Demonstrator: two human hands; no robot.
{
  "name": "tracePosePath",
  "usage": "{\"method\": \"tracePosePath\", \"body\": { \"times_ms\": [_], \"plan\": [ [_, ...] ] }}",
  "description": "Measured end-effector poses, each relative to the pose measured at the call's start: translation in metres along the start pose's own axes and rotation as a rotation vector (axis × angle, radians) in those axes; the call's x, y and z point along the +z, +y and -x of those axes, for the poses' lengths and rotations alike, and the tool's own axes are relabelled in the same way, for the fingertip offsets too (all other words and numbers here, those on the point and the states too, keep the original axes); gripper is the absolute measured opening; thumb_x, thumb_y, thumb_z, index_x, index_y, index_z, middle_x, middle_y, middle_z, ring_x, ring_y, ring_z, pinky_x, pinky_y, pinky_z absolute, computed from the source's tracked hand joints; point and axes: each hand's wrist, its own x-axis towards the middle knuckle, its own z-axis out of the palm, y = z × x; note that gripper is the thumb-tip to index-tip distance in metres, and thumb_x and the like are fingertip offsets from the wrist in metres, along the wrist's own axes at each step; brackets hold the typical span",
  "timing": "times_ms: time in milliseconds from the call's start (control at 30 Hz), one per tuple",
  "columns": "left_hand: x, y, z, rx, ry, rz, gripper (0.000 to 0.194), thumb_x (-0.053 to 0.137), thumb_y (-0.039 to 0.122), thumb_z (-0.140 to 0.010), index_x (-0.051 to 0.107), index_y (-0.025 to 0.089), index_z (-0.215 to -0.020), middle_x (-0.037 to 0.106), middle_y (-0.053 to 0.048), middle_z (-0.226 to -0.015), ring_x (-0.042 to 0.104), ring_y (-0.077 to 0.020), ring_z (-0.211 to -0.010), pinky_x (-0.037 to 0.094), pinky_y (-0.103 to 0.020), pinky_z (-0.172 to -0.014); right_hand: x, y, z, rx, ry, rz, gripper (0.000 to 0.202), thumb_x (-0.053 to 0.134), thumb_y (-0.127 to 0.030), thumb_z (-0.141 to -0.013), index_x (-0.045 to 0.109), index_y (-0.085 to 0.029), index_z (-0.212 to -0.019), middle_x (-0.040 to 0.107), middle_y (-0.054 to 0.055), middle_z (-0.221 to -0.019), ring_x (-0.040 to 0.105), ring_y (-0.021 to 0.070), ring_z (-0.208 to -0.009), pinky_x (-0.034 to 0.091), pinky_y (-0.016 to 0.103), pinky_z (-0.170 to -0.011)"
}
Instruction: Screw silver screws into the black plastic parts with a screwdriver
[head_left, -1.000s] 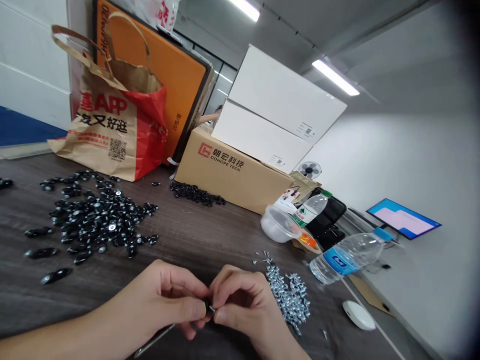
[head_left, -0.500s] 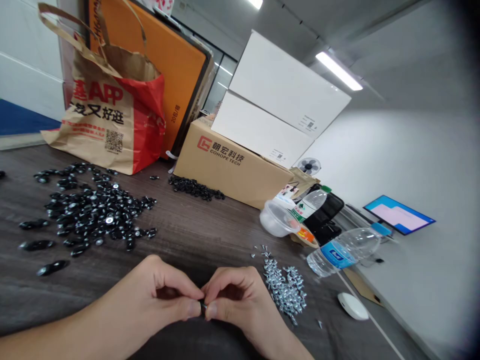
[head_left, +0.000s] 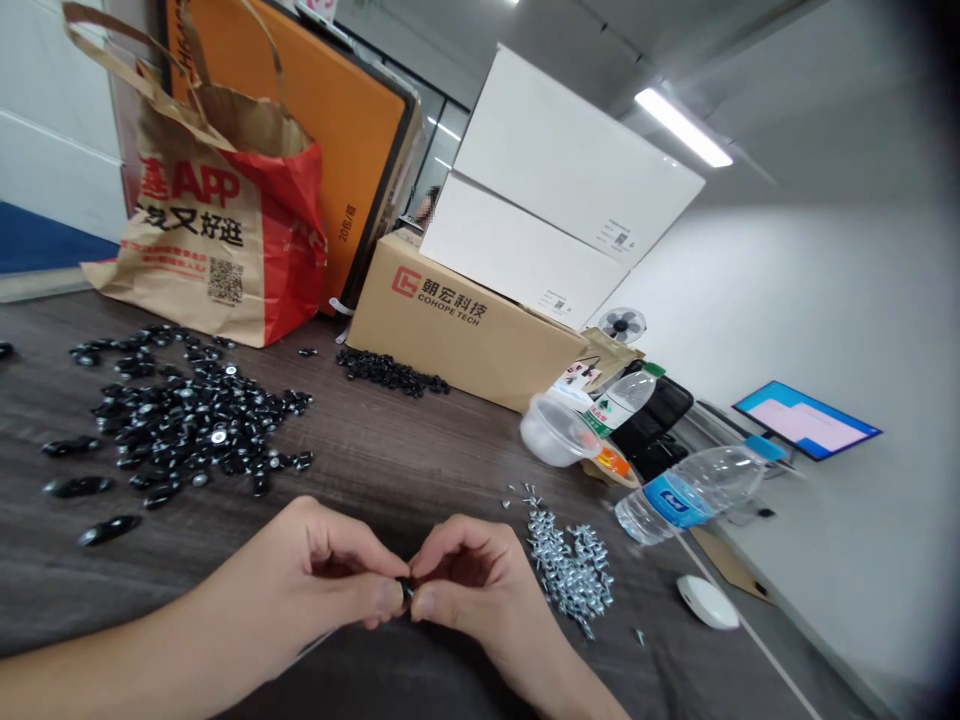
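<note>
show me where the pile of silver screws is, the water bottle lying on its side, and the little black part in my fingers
pile of silver screws (head_left: 571,568), head view, middle of the heap.
water bottle (head_left: 697,491), head view, on its clear body.
little black part (head_left: 406,591), head view, the bit showing between both hands' fingertips.

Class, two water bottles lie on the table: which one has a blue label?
The larger bottle, nearest the white mouse, with a blue cap. The smaller bottle behind it has a green cap and label.
</note>
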Motion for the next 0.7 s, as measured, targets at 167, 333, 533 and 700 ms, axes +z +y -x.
{"method": "tracePosePath", "body": {
  "times_ms": [167,333,533,700],
  "plan": [
    [-0.003,-0.011,-0.005,0.064,-0.014,0.105,0.01,0.075,0.026,-0.077,0.083,0.022,-0.072,0.074,0.001,-0.065,0.061,-0.013,-0.063,0.047,-0.021,-0.064,-0.005,-0.001,-0.002,-0.028,-0.024,0.037,0.017,0.088,-0.021,-0.071,0.074,-0.019,-0.08,0.072,-0.001,-0.071,0.066,0.0103,-0.062,0.05,0.021,-0.062],
    [-0.009,-0.019,-0.011,0.041,0.037,0.246,0.01,0.08,0.029,-0.077,0.082,0.02,-0.081,0.08,-0.003,-0.075,0.07,-0.0173,-0.07,0.056,-0.026,-0.069,-0.023,-0.022,0.002,-0.28,-0.005,0.713,0.023,0.073,-0.017,-0.083,0.071,-0.022,-0.105,0.068,0.005,-0.102,0.062,0.0193,-0.095,0.049,0.034,-0.087],
    [-0.017,-0.012,-0.014,0.071,0.11,0.197,0.012,0.078,0.028,-0.079,0.081,0.018,-0.084,0.08,-0.003,-0.076,0.07,-0.0163,-0.069,0.056,-0.023,-0.064,-0.034,-0.026,0.002,-0.27,-0.178,1.3,0.036,0.069,-0.018,-0.088,0.066,-0.027,-0.122,0.059,0.008,-0.131,0.045,0.0277,-0.129,0.035,0.046,-0.112],
    [-0.02,-0.004,-0.017,0.041,0.218,0.194,0.016,0.083,0.028,-0.073,0.081,0.017,-0.084,0.079,-0.004,-0.074,0.068,-0.0164,-0.068,0.056,-0.024,-0.062,-0.041,-0.024,0.014,-0.272,-0.189,1.234,0.02,0.062,-0.022,-0.094,0.064,-0.027,-0.113,0.068,0.007,-0.113,0.057,0.0255,-0.114,0.048,0.039,-0.099]
  ]
}}
